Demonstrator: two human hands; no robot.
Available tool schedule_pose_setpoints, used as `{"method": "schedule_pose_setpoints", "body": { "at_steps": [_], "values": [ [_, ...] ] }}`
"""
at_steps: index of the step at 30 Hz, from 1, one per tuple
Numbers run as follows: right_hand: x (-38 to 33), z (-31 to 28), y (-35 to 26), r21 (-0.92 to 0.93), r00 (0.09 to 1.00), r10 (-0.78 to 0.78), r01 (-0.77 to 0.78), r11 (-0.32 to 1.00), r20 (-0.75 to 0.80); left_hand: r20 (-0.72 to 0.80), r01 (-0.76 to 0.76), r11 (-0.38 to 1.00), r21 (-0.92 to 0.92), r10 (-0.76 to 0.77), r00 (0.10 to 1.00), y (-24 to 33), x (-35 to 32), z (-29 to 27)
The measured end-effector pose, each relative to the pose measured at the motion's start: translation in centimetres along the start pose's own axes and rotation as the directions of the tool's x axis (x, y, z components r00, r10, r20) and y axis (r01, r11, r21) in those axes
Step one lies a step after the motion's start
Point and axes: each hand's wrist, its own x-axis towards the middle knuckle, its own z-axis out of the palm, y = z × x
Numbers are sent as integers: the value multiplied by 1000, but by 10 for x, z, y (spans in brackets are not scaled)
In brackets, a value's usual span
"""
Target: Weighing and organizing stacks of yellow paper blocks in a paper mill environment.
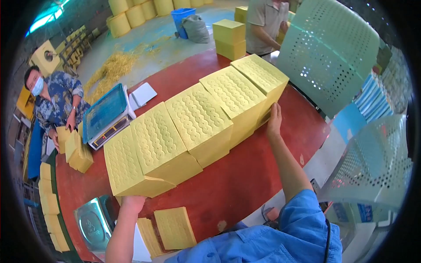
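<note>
Both hands (274, 122) on yel. stacks (198, 116)

Interior around a red table (237, 182). Beyond the table's far edge lies a grey-and-blue floor (173, 55) strewn with yellow shreds (112, 68); a blue bin (180, 21) stands there beside a grey sack (195, 30). Beyond the table to the left, a bright strip of light (46, 18) slants high up. Right of the table: a pale green chair back (326, 57) and a second chair back (370, 164), both perforated.
</note>
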Motion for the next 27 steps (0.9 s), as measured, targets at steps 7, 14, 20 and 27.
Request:
{"method": "schedule_pose_setpoints", "body": {
  "at_steps": [7,14,20,27],
  "values": [
    [47,10,34,37,998,-28,30,999,-63,-35,0,997,82,3,999,-13,53,39],
    [129,3,37,86,999,-47,47,995,2,-67,-50,998,48,53,996,-40,93,124],
    [211,19,54,84,998,-29,33,996,-51,-1,-119,985,126,120,993,-50,152,161],
    [289,9,86,89,998,-25,30,996,-54,-15,-57,994,93,59,998,-49,218,212]
  ]
}}
